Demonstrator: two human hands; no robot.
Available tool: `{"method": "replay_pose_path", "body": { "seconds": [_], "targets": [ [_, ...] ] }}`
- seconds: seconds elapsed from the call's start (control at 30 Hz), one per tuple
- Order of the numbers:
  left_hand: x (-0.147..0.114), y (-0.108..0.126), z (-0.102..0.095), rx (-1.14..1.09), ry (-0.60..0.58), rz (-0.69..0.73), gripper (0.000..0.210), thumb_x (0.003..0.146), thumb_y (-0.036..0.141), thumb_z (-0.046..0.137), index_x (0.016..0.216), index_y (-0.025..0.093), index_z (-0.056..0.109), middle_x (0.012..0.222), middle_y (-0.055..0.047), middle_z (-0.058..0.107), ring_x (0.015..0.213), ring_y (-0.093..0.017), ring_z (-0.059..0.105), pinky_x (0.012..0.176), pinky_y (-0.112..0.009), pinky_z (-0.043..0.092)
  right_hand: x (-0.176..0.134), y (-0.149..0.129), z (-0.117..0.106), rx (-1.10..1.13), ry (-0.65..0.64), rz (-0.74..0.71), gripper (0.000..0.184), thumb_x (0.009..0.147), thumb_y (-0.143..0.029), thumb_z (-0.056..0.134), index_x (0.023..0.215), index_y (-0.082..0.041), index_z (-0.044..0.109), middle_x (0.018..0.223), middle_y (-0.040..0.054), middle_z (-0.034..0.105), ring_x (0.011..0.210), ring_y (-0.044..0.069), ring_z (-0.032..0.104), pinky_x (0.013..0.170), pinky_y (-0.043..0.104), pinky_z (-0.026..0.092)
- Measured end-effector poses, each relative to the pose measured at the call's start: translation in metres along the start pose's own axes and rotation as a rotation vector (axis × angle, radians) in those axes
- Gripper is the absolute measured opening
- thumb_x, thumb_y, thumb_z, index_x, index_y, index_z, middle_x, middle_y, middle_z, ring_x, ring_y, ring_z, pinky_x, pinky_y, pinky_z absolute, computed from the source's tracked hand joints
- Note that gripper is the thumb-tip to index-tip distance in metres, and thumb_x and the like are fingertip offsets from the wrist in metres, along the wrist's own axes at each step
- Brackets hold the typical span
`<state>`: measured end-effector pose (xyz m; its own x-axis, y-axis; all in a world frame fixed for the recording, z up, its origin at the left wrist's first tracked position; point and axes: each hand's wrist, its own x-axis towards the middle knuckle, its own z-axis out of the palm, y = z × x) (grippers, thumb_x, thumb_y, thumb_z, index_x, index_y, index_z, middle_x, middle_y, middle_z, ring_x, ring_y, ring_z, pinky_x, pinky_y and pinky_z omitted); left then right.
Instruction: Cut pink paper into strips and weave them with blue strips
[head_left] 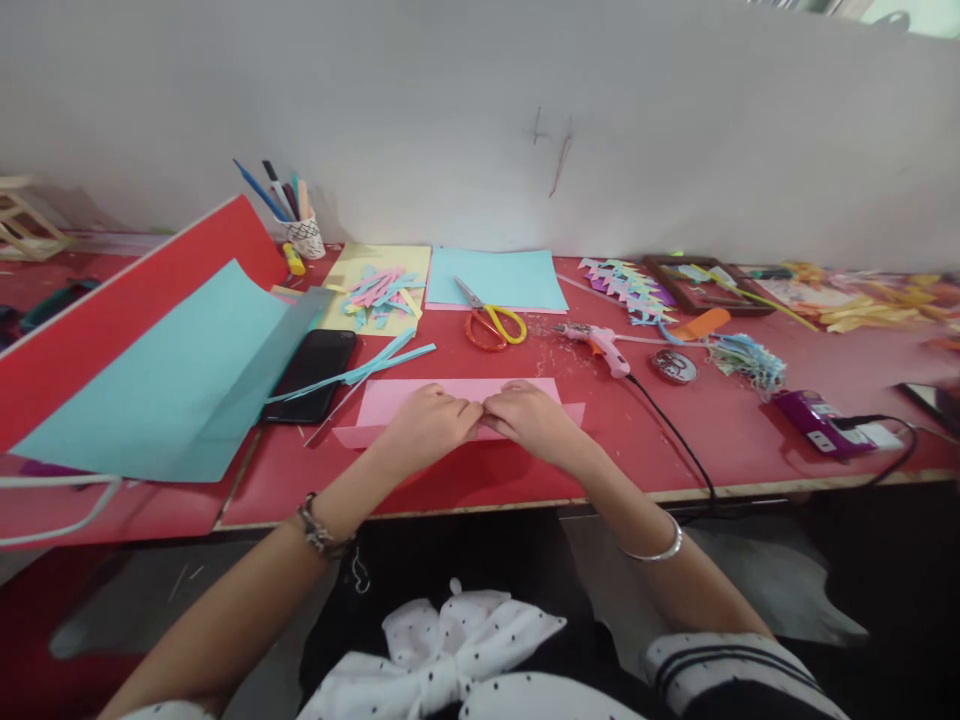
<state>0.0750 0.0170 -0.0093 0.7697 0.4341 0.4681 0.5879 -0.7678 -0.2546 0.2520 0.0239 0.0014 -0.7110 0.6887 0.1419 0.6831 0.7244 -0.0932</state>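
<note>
Pink paper [472,388]: one piece, on the red table [450,490] near its front edge, directly in front of the person; a narrow flap stands along its near side.
Long axis: left to right, roughly parallel to the table's front edge and across the line of both forearms.
Bearing from the hands: paper lies under the fingers, reaching out past them to the left, to the right and toward the wall.
Nearer hand: neither; both touch the paper at the middle of its near side.
Left hand [439,420]: fingers curled, knuckles up, pinching the near flap; exact thumb placement hidden.
Right hand [525,415]: mirror of the left, curled and pinching the same flap; tips beneath cannot be told.
Gap between hands: none to speak of, fingertips meeting at the centre.
Forearms: angled inward from either side, crossing the table's front edge.
Left of paper: blue strips [360,372], partly over a black phone [319,365].
Beyond paper: scissors [495,325], blades ajar, tips toward the wall.
Right of paper: pink glue gun [600,345], nozzle pointing left, apart from the right hand.
</note>
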Motion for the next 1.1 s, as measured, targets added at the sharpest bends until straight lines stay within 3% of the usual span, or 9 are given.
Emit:
{"method": "replay_pose_path", "body": {
  "seconds": [0.17,0.33,0.6,0.7,0.8,0.9,1.0,1.1],
  "targets": [
    [0.005,0.000,0.009,0.052,0.075,0.038,0.031,0.087,0.014,0.036,0.060,0.016,0.051,0.047,0.001,0.055,0.044,-0.012,0.050,0.048,-0.027,0.025,-0.008,0.010,0.000,0.131,0.053,-0.036,0.038,0.092,-0.029,0.032,0.067,-0.015,0.057,0.061,0.0028,0.061,0.057,0.011,0.050,0.070,0.024,0.034],
    [-0.017,-0.017,0.004,0.088,0.109,0.074,0.031,0.087,0.015,0.035,0.062,0.017,0.052,0.046,0.003,0.055,0.045,-0.011,0.050,0.052,-0.025,0.031,-0.019,0.022,-0.006,0.214,0.052,-0.073,0.048,0.093,-0.039,0.023,0.069,-0.016,0.057,0.066,0.0037,0.064,0.060,0.012,0.052,0.074,0.026,0.034],
    [-0.053,-0.042,-0.015,0.178,0.089,0.065,0.034,0.085,0.011,0.036,0.056,0.019,0.050,0.044,0.005,0.054,0.042,-0.009,0.046,0.050,-0.024,0.032,-0.037,0.028,-0.009,0.142,0.162,-0.121,0.049,0.093,-0.039,0.023,0.068,-0.017,0.058,0.064,0.0016,0.066,0.060,0.012,0.055,0.081,0.028,0.033],
    [-0.063,-0.049,-0.017,0.173,0.071,-0.010,0.034,0.084,0.012,0.037,0.052,0.020,0.049,0.044,0.005,0.055,0.041,-0.010,0.046,0.050,-0.024,0.033,-0.040,0.025,-0.011,0.089,0.192,-0.145,0.047,0.093,-0.036,0.024,0.068,-0.017,0.059,0.064,0.0007,0.066,0.060,0.011,0.055,0.081,0.027,0.033],
    [-0.075,-0.056,-0.018,0.094,0.073,-0.216,0.033,0.080,0.016,0.037,0.051,0.021,0.049,0.040,0.005,0.051,0.041,-0.011,0.047,0.049,-0.024,0.033,-0.042,0.023,-0.014,0.013,0.226,-0.160,0.046,0.094,-0.032,0.024,0.068,-0.017,0.059,0.063,0.0004,0.065,0.060,0.011,0.054,0.080,0.027,0.034],
    [-0.083,-0.058,-0.019,0.045,0.148,-0.417,0.031,0.078,0.016,0.036,0.052,0.021,0.050,0.039,0.003,0.050,0.040,-0.012,0.046,0.046,-0.024,0.033,-0.047,0.022,-0.014,-0.061,0.279,-0.132,0.043,0.094,-0.029,0.027,0.068,-0.018,0.060,0.062,-0.0004,0.065,0.059,0.011,0.054,0.081,0.027,0.034],
    [-0.075,-0.047,-0.023,-0.019,0.158,-0.431,0.031,0.081,0.019,0.033,0.059,0.020,0.054,0.052,0.002,0.060,0.049,-0.012,0.053,0.054,-0.023,0.040,-0.049,0.016,-0.007,-0.147,0.327,-0.138,0.038,0.093,-0.024,0.030,0.070,-0.018,0.060,0.063,-0.0010,0.065,0.060,0.011,0.054,0.084,0.027,0.034],
    [-0.049,-0.024,-0.024,-0.124,0.070,-0.343,0.025,0.081,0.027,0.038,0.081,0.019,0.062,0.072,0.000,0.067,0.065,-0.012,0.059,0.062,-0.023,0.044,-0.048,0.007,0.004,-0.217,0.334,-0.192,0.036,0.092,-0.018,0.031,0.071,-0.018,0.059,0.064,-0.0015,0.066,0.060,0.010,0.055,0.089,0.027,0.032]
  ]
}}
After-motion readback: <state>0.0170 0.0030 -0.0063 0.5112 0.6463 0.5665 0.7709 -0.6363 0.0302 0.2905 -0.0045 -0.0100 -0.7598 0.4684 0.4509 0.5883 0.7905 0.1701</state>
